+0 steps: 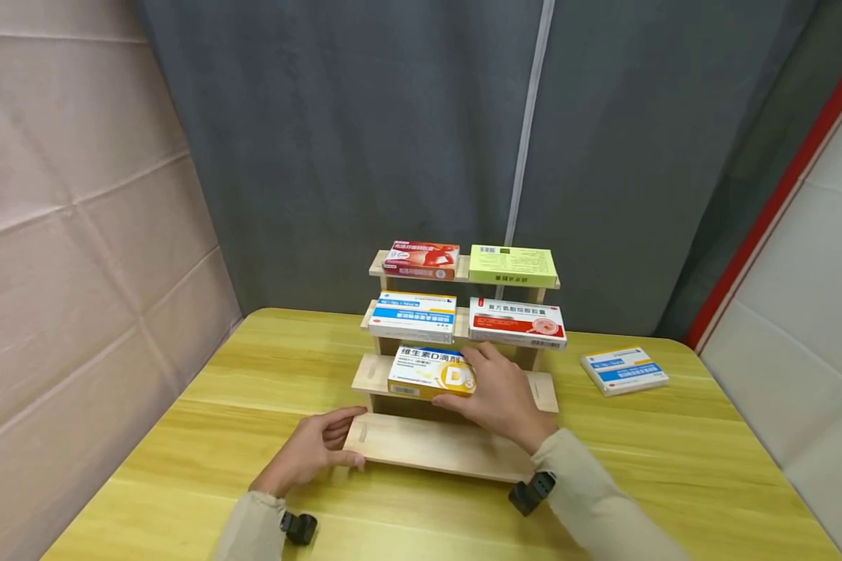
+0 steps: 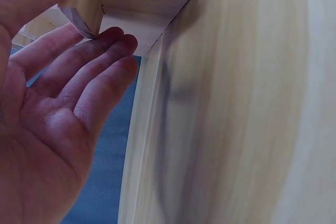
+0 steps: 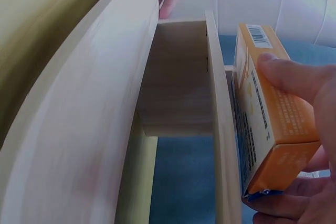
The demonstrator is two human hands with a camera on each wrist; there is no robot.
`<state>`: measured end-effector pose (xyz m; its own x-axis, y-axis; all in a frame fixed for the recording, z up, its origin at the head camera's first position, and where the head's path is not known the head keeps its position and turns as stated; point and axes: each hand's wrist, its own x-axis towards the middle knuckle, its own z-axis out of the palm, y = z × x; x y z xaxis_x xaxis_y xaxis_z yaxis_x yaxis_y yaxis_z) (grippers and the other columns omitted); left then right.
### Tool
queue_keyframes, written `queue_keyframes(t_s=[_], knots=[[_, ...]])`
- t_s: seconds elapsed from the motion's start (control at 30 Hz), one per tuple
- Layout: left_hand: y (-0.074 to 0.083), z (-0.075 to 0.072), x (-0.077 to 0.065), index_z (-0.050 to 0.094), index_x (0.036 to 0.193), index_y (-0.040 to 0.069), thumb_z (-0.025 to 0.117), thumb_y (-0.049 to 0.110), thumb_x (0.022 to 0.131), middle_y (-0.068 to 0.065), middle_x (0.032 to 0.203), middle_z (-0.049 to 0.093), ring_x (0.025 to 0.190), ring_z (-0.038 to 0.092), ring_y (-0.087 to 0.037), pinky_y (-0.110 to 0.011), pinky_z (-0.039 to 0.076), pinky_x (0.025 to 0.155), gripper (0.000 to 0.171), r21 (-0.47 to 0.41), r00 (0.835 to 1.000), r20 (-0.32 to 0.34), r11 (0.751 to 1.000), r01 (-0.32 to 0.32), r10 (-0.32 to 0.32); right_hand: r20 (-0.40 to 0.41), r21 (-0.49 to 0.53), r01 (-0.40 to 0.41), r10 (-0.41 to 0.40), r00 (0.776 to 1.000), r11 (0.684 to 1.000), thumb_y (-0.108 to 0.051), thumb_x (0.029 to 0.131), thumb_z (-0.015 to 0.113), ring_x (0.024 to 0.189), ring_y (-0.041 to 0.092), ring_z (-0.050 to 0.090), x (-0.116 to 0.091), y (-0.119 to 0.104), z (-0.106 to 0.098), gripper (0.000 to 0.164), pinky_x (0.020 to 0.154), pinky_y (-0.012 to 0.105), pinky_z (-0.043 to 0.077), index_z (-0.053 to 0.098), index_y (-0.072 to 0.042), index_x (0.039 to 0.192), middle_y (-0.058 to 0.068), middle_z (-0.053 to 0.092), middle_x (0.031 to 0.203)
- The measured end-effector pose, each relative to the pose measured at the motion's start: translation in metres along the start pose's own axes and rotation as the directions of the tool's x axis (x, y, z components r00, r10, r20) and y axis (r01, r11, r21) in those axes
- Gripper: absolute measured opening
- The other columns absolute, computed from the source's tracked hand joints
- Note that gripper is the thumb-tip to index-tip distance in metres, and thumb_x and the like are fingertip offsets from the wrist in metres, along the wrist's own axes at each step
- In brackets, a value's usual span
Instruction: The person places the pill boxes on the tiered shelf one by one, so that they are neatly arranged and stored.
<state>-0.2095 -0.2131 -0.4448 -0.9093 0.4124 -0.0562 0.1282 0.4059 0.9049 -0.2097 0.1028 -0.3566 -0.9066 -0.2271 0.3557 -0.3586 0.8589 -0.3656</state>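
Note:
My right hand (image 1: 501,389) holds a white and orange vitamin D drops box (image 1: 428,372) by its right end, thumb at the front and fingers behind. The box is on the second step up of a wooden tiered display rack (image 1: 547,393). In the right wrist view its orange side (image 3: 289,108) shows, with the thumb laid along it. My left hand (image 1: 316,448) is at the left end of the bottom step (image 1: 435,448), thumb by the front corner, fingers by the back one. The left wrist view shows these fingers (image 2: 100,72) loosely extended beside the board's end.
The top step carries a red box (image 1: 421,259) and a lime-green box (image 1: 512,266). Below them lie a blue-and-white box (image 1: 414,317) and a red-and-white box (image 1: 518,322). Another blue-and-white box (image 1: 624,371) lies on the wood-grain table (image 1: 252,374), right of the rack.

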Motion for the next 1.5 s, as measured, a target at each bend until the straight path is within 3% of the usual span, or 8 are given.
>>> queue_keyframes(t_s=[0.7, 1.0, 1.5], knots=[[0.000, 0.000, 0.002, 0.049, 0.148, 0.004, 0.087, 0.033, 0.074, -0.023, 0.150, 0.050, 0.138, 0.051, -0.040, -0.034, 0.054, 0.108, 0.089, -0.011, 1.000, -0.005, 1.000, 0.025, -0.025, 0.047, 0.016, -0.016, 0.016, 0.999, 1.000, -0.061, 0.074, 0.083, 0.096, 0.020, 0.064, 0.010, -0.021, 0.021, 0.084, 0.080, 0.038, 0.061, 0.060, -0.007, 0.134, 0.009, 0.062, 0.123], [-0.002, 0.000, 0.002, 0.049, 0.148, 0.004, 0.087, 0.034, 0.073, -0.024, 0.149, 0.051, 0.137, 0.051, -0.040, -0.033, 0.054, 0.108, 0.088, -0.005, 1.000, -0.007, 1.000, 0.017, -0.017, 0.023, 0.033, -0.004, 0.003, 1.000, 0.999, -0.058, 0.077, 0.082, 0.090, 0.019, 0.061, 0.011, -0.025, 0.026, 0.081, 0.074, 0.039, 0.060, 0.058, -0.008, 0.135, 0.010, 0.060, 0.121], [-0.001, 0.000, 0.002, 0.049, 0.148, 0.004, 0.087, 0.034, 0.073, -0.024, 0.150, 0.050, 0.137, 0.051, -0.041, -0.033, 0.054, 0.108, 0.089, 0.001, 1.000, -0.007, 1.000, 0.017, -0.017, 0.010, 0.023, 0.019, -0.020, 1.000, 1.000, -0.058, 0.080, 0.079, 0.098, 0.028, 0.067, 0.013, -0.027, 0.033, 0.087, 0.076, 0.043, 0.064, 0.053, -0.001, 0.142, 0.016, 0.057, 0.131]])
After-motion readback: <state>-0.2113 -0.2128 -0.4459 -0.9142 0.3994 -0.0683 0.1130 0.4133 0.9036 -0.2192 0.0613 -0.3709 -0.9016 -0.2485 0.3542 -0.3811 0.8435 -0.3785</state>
